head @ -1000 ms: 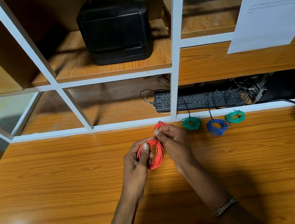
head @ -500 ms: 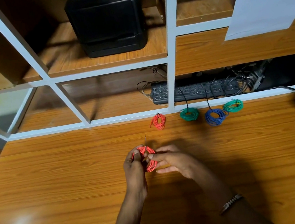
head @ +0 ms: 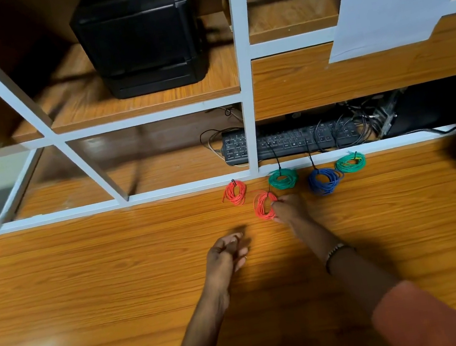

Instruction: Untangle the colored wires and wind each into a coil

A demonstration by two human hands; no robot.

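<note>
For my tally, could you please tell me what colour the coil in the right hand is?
Red coil, seen in the head view.

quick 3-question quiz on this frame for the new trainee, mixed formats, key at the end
1. True or false: the left hand holds a coil.
2. Multiple choice: which coil does the right hand grip? A) the red coil nearer the person B) the blue coil C) the far red coil
3. Fill in: counting the gripped one, ___ coils are on the desk, among them two green coils.

Key: 1 false, it holds nothing. 2 A. 3 five.
</note>
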